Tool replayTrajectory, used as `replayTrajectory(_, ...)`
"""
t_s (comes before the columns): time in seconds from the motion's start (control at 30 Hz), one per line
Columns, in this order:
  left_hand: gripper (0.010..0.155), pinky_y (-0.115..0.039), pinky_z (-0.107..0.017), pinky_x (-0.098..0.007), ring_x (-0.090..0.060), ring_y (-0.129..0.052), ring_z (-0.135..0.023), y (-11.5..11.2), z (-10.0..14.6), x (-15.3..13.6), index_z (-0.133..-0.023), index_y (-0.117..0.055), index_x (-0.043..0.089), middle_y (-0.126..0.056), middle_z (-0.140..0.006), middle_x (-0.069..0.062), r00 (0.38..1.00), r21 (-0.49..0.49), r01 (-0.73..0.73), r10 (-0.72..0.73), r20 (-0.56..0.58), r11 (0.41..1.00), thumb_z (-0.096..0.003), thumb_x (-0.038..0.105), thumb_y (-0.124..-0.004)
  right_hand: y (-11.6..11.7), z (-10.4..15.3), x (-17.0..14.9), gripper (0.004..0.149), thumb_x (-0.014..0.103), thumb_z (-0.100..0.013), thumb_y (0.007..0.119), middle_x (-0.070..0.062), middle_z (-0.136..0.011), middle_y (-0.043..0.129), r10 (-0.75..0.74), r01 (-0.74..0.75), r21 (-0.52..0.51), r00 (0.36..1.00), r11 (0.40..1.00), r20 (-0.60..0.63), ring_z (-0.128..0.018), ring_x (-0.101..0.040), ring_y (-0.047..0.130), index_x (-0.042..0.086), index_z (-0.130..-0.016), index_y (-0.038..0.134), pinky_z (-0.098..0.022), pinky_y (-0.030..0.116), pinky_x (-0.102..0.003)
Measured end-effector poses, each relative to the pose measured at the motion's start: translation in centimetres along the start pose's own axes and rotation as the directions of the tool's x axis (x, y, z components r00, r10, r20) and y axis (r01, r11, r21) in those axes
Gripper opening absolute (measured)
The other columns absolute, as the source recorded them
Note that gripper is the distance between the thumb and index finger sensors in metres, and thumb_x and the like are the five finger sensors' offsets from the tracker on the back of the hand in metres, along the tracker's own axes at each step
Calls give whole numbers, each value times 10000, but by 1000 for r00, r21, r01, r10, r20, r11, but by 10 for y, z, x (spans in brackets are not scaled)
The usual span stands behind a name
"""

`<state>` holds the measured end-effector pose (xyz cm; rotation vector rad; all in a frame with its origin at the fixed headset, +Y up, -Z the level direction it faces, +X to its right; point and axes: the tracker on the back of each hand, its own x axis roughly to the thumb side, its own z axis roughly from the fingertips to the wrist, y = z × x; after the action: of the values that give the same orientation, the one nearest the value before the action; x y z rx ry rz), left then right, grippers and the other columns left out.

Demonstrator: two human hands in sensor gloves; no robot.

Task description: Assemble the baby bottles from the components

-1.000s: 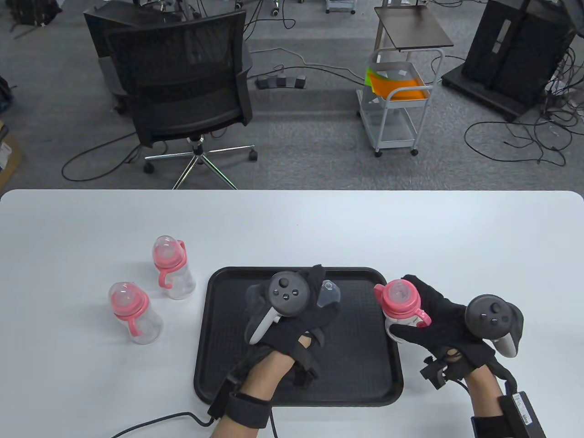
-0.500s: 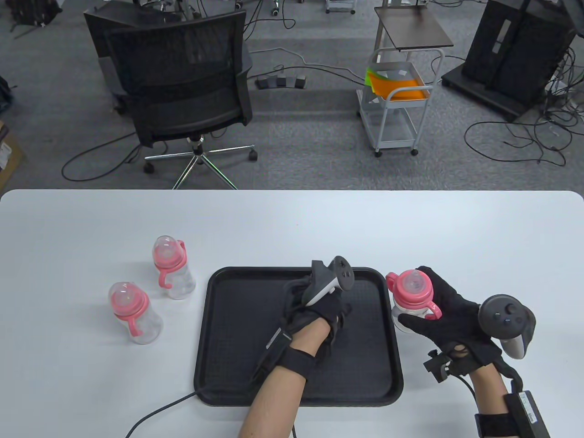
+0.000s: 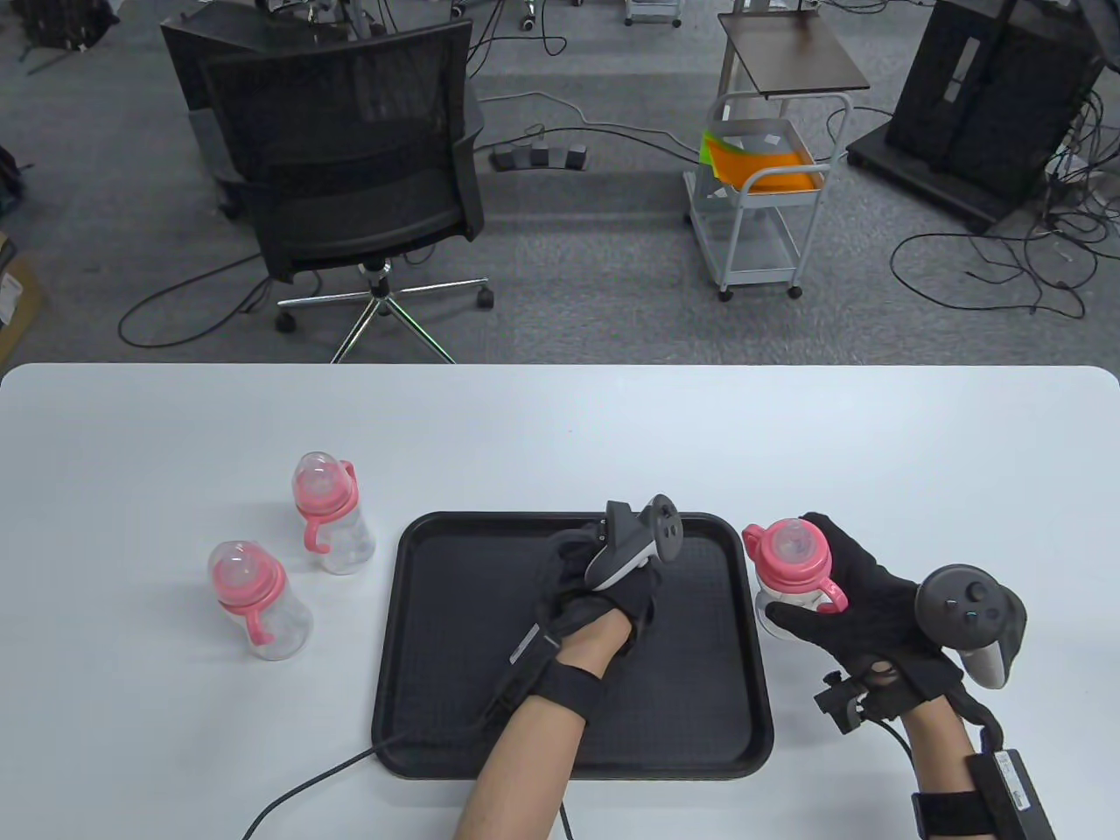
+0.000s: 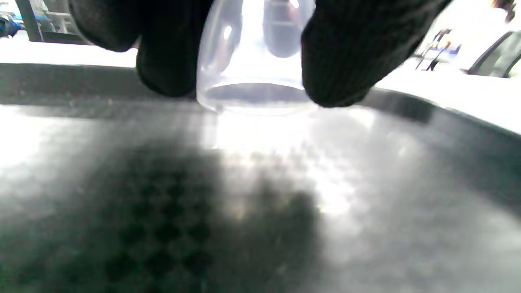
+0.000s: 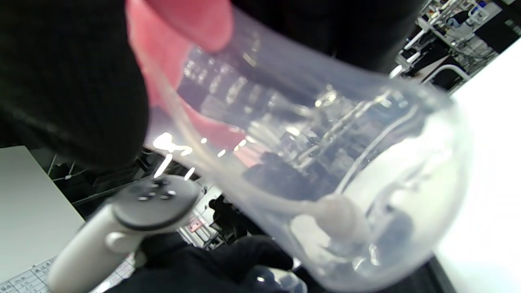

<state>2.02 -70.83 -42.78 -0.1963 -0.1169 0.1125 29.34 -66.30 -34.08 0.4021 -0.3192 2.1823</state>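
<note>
Change: left hand (image 3: 604, 586) has barely shifted on the tray (image 3: 437, 665) | Left: fingers (image 4: 338, 61) pinch clear cap (image 4: 254, 77), frame centre | Right hand (image 3: 862, 604) grips uncapped bottle (image 3: 792, 569), upright, right of cap.

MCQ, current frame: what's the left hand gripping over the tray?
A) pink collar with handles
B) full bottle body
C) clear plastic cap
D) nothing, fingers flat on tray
C. In the left wrist view the left hand's fingers pinch a clear plastic cap on both sides just above the black tray; the pink-collared bottle is in the right hand.
</note>
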Motion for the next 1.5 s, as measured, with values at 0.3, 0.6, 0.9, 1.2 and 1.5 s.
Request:
replayTrajectory(0.3,746,-719,-668,-594,-380,-944,-791,58,76,-50,-1080,-620,284,-721,-1050,-190,959,173,-263,238,152,949,-456,550,-932,11,4,13,999,487,-249,1064,-133,-973,770,-44,43,17,998,999,43,-859,-385,905,115,-1042,582,-656,803,-587)
replayTrajectory(0.6,777,-692,-700,-630,-409,-908,-866,74,132,-90,-1091,-597,257,-699,-1067,-190,752,219,-612,474,459,760,-459,553,-939,26,5,30,999,484,-250,1064,-133,-976,767,-55,47,74,992,996,113,-862,-384,902,118,-1043,579,-658,800,-586)
replayTrajectory(0.9,834,-670,-709,-639,-384,-922,-855,65,147,-89,-1090,-567,212,-708,-1068,-156,466,73,-786,512,722,613,-437,551,-960,44,8,41,995,479,-248,1065,-125,-979,767,14,-36,128,986,991,169,-868,-382,897,127,-1043,580,-661,799,-581)
replayTrajectory(1.2,871,-666,-711,-638,-370,-929,-845,61,157,-64,-1090,-560,200,-716,-1066,-140,482,103,-738,414,772,667,-415,556,-980,65,12,55,994,475,-246,1067,-123,-978,768,154,-197,176,961,964,232,-873,-386,892,130,-1042,580,-662,795,-582)
replayTrajectory(1.5,905,-653,-715,-649,-352,-933,-831,55,159,-52,-1080,-605,205,-752,-1044,-123,585,172,-654,348,733,737,-371,578,-1027,76,15,64,994,479,-245,1065,-126,-975,771,192,-248,199,945,948,266,-867,-385,898,125,-1040,584,-658,797,-585)
